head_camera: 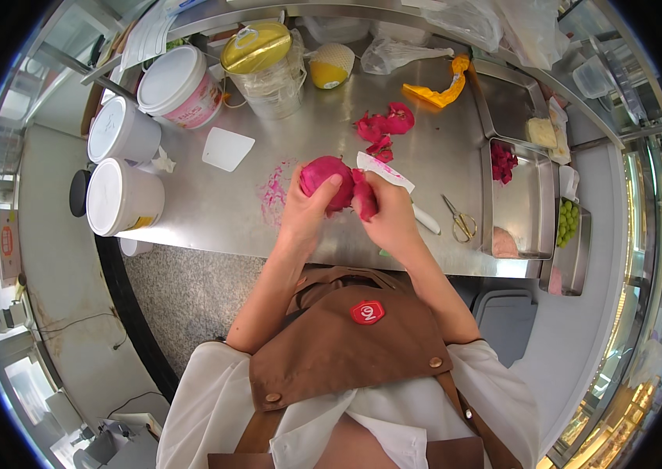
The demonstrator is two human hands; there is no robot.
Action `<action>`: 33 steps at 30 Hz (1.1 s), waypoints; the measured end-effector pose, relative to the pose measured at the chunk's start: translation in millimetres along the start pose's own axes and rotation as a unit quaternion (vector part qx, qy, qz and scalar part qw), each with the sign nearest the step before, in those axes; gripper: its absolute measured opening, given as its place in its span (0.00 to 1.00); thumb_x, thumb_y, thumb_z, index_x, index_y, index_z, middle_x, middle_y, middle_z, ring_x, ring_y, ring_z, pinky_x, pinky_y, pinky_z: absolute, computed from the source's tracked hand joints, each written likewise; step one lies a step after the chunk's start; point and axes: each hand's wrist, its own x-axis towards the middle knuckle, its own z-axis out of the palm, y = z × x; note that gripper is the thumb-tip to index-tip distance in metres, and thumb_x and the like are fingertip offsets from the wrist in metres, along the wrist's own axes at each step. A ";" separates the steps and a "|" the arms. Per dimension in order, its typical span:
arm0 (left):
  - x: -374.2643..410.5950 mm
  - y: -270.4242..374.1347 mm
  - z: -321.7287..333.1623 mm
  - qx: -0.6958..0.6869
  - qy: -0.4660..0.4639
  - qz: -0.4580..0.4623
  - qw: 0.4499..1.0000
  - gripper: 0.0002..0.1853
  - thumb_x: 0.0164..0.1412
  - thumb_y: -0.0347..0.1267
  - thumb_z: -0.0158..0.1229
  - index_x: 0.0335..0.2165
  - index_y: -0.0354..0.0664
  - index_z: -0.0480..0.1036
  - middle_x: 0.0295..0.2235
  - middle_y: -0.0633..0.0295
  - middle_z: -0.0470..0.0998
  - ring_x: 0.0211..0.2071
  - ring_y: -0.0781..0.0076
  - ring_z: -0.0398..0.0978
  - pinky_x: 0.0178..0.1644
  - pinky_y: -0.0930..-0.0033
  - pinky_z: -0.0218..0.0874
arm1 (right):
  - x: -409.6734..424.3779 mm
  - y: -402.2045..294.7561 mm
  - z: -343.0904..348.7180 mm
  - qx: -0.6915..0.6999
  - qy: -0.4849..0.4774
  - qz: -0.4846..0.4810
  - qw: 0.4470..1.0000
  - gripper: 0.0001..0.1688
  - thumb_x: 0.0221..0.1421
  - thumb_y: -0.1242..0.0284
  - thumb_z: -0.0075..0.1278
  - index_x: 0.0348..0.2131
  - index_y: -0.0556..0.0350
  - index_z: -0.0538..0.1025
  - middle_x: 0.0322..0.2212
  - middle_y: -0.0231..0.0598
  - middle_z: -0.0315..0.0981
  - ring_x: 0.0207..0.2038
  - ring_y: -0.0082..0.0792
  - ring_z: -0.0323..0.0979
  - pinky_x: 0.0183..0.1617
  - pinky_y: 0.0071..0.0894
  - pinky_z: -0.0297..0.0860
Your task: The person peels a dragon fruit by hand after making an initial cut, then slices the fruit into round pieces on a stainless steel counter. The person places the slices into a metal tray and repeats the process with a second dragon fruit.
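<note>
My left hand (307,205) holds a dragon fruit (328,180) above the steel counter, its thumb across the fruit. Against the fruit's right side, my right hand (386,208) grips a strip of dragon fruit peel (365,196); whether the strip is still joined to the fruit is hard to tell. Beyond the hands lie torn pieces of pink peel (386,124). A white-handled knife (425,218) with a pink-stained blade rests beside and partly behind my right hand. Gold-handled scissors (461,223) lie to its right. Pink juice smears (275,190) mark the counter left of the fruit.
White lidded tubs (126,196) line the left side, near a white plastic scraper (228,149). A large opened can (266,70), a yellow fruit in foam net (332,65) and an orange bag (442,88) stand or lie behind. Steel trays (521,202) holding peel and green grapes (567,223) occupy the right.
</note>
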 end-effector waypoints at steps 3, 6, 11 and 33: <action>1.2 -5.9 -5.4 -0.063 -0.031 -0.009 0.997 0.23 0.63 0.40 0.56 0.52 0.38 0.67 0.43 0.61 0.76 0.42 0.73 0.75 0.44 0.69 0.67 | 0.6 12.1 -2.2 0.149 -0.034 0.066 0.986 0.04 0.54 0.79 0.50 0.33 0.61 0.73 0.15 0.33 0.66 0.18 0.23 0.64 0.24 0.26 0.61; -1.1 -2.4 -11.5 -0.087 -0.083 -0.041 0.992 0.27 0.61 0.44 0.56 0.53 0.39 0.66 0.45 0.61 0.75 0.44 0.71 0.74 0.46 0.69 0.66 | 1.9 12.3 -6.7 0.293 -0.070 0.145 0.942 0.06 0.58 0.75 0.50 0.35 0.60 0.74 0.14 0.31 0.66 0.17 0.23 0.63 0.22 0.24 0.58; 1.4 -11.1 -12.6 -0.162 -0.100 -0.059 0.980 0.36 0.57 0.55 0.56 0.54 0.41 0.65 0.47 0.59 0.74 0.44 0.70 0.73 0.42 0.69 0.65 | 3.2 2.9 -18.6 0.389 -0.085 0.243 0.885 0.05 0.59 0.74 0.50 0.33 0.57 0.74 0.15 0.29 0.65 0.17 0.18 0.60 0.19 0.21 0.52; 1.1 27.6 -30.3 0.018 -0.260 0.060 0.963 0.37 0.54 0.37 0.66 0.57 0.39 0.59 0.49 0.59 0.70 0.51 0.69 0.69 0.56 0.64 0.62 | 20.0 3.1 -52.7 0.227 -0.134 0.023 0.964 0.16 0.59 0.69 0.54 0.44 0.58 0.70 0.39 0.32 0.71 0.41 0.26 0.70 0.49 0.27 0.66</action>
